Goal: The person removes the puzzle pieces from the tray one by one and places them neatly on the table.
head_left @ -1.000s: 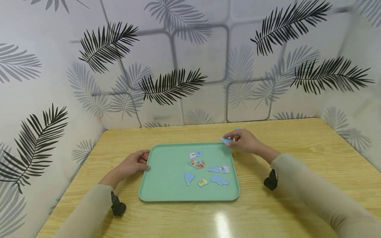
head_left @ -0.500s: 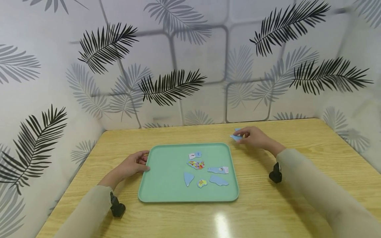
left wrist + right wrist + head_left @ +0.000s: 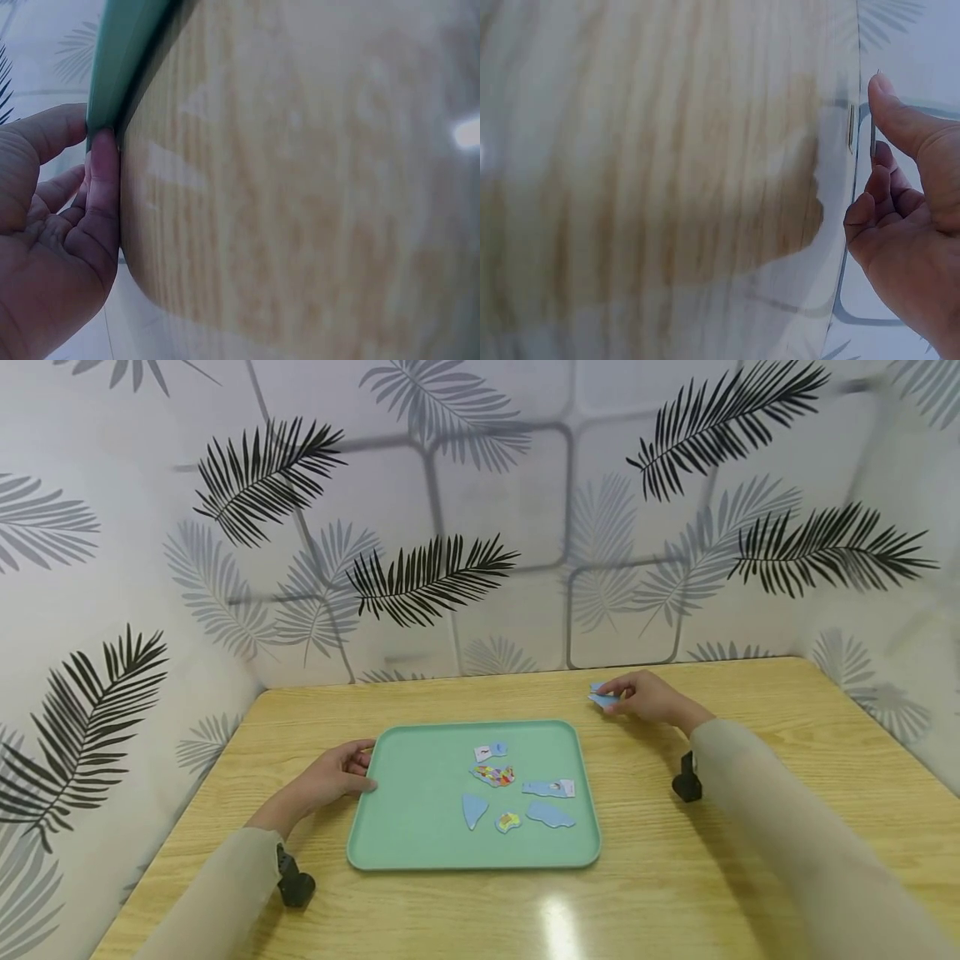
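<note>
The blue piece (image 3: 598, 699) sits just beyond the tray's one o'clock corner, pinched between thumb and fingers of the right hand (image 3: 648, 696); from that wrist it shows edge-on, seemingly a touch off the desk (image 3: 660, 860). A second blue piece (image 3: 595, 687) lies just past it toward twelve, partly behind the fingers, with a thin gap between the two. I'd call the step in hand placing one piece by the other, though it could be a pick-up. If it is placing, the next move calls for a flat, gentle lowering, with fingertips kept off the neighbour so it doesn't slide.

Room is tight toward twelve: the desk's far edge comes soon, with the wall (image 3: 495, 602) behind. Toward three the wood runs wide; back toward seven, the tray (image 3: 412, 810) has a raised rim to clear. Its loose pieces (image 3: 551, 815) lie mostly from twelve round to six, green floor showing toward nine. There the left hand (image 3: 337, 775) holds the rim, thumb and fingers against it.
</note>
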Motion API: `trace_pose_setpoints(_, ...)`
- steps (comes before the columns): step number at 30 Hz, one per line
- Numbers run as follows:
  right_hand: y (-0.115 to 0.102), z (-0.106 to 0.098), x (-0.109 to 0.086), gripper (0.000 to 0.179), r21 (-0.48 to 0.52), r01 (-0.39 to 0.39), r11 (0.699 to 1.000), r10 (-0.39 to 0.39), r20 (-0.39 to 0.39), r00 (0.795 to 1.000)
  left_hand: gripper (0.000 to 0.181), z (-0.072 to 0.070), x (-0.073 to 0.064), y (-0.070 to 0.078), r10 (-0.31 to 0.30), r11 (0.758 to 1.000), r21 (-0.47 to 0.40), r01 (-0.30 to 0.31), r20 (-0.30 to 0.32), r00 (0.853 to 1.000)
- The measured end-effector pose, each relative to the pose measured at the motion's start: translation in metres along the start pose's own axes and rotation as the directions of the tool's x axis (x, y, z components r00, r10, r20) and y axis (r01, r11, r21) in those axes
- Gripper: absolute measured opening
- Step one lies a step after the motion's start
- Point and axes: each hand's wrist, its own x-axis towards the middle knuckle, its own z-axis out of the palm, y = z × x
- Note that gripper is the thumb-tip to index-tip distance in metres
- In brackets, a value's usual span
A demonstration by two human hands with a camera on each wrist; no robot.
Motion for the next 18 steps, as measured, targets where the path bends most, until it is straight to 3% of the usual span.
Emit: trace_pose_setpoints(18, 0.0064, -0.0010, 0.0083, 0.032, 0.009, -0.026, 1.000, 0.026, 0.051, 0.998, 0.074, 0.0004, -0.0007, 0.0016, -0.006, 1.000, 0.007, 0.006, 0.003, 1.000)
